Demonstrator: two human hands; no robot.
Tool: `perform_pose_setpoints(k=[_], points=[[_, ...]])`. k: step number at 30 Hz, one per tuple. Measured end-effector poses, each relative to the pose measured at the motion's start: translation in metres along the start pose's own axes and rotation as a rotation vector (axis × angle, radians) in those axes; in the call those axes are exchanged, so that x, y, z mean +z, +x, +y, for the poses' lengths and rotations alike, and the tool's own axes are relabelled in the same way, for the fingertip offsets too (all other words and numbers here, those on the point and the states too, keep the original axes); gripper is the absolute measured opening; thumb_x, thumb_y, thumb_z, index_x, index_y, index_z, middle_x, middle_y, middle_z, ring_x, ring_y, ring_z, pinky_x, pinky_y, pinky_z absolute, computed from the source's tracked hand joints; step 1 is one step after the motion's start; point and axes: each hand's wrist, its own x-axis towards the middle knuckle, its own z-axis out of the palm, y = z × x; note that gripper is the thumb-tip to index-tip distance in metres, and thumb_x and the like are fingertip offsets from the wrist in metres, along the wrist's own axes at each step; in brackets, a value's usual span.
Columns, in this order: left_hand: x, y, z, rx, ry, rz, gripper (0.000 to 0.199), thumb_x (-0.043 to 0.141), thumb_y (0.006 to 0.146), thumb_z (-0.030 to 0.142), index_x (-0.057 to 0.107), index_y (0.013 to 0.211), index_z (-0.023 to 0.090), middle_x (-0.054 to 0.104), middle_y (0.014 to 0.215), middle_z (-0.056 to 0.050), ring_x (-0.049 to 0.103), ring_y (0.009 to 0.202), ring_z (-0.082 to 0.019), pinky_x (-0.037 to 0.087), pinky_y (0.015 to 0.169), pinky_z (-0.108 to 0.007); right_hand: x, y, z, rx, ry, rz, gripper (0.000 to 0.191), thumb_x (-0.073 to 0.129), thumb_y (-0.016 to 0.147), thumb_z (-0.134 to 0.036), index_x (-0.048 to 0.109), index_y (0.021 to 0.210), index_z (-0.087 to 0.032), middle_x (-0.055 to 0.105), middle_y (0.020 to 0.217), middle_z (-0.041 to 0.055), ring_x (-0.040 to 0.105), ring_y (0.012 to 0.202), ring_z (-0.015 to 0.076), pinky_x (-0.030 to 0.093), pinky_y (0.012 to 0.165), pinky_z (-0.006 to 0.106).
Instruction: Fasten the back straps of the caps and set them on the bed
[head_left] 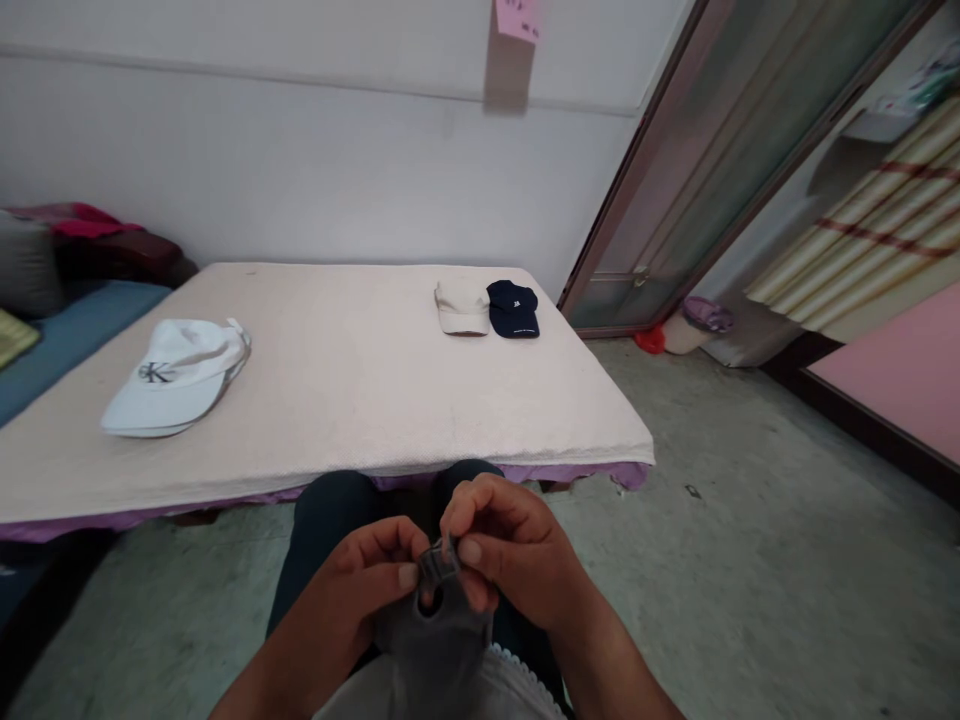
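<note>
Over my lap, a dark grey cap (435, 640) is pinched between both hands at its strap end, where a small buckle (440, 562) and a round hole show. My left hand (367, 580) has its thumb and fingers closed on the strap's left side. On the right side, my right hand (517, 550) pinches the strap end near the buckle. A white cap (184, 375) with dark letters lies at the left of the covered table (337, 380). Toward the back right sit a beige cap (461, 307) and a navy cap (514, 308), side by side.
A blue cushion (97, 320) and dark red items (120, 250) are at the far left. Behind the table is a white wall (300, 160) with a pink note (517, 18). A sliding door (675, 150) and a yellowish curtain (885, 220) stand on the right.
</note>
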Motion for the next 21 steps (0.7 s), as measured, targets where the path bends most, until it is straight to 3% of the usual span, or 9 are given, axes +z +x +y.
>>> perform_pose_setpoints(k=[4, 9, 15, 21], points=[[-0.001, 0.004, -0.003, 0.016, -0.035, 0.034, 0.013, 0.074, 0.068, 0.021, 0.063, 0.067, 0.015, 0.066, 0.062, -0.003, 0.055, 0.058, -0.012, 0.037, 0.054, -0.020, 0.004, 0.000, -0.005, 0.016, -0.113, 0.074, 0.012, 0.072, 0.079, -0.020, 0.063, 0.086, -0.015, 0.056, 0.064, -0.0033, 0.049, 0.045, 0.0041, 0.033, 0.040, 0.015], [-0.002, 0.003, -0.003, 0.011, -0.041, 0.054, 0.015, 0.077, 0.066, 0.022, 0.064, 0.065, 0.015, 0.062, 0.056, 0.000, 0.051, 0.052, -0.009, 0.035, 0.050, -0.018, 0.009, -0.002, -0.015, -0.017, -0.411, 0.115, 0.005, 0.066, 0.079, -0.012, 0.068, 0.081, -0.017, 0.055, 0.074, -0.0018, 0.051, 0.057, 0.0066, 0.037, 0.050, 0.020], [0.000, 0.001, -0.002, -0.010, 0.011, 0.056, 0.020, 0.080, 0.066, 0.026, 0.064, 0.067, 0.014, 0.063, 0.058, 0.000, 0.051, 0.052, -0.007, 0.034, 0.050, -0.016, 0.012, -0.005, -0.027, -0.059, -0.800, 0.055, 0.023, 0.060, 0.075, -0.001, 0.068, 0.083, -0.021, 0.057, 0.078, -0.0027, 0.054, 0.071, 0.0097, 0.038, 0.060, 0.021], [0.000, 0.002, -0.003, -0.004, 0.131, 0.054, 0.019, 0.078, 0.071, 0.027, 0.063, 0.069, 0.015, 0.065, 0.062, 0.000, 0.052, 0.056, -0.008, 0.035, 0.054, -0.018, 0.015, -0.005, -0.035, 0.052, -0.907, -0.009, 0.022, 0.056, 0.074, -0.001, 0.064, 0.082, -0.020, 0.058, 0.076, -0.0042, 0.052, 0.064, 0.0080, 0.037, 0.055, 0.019]])
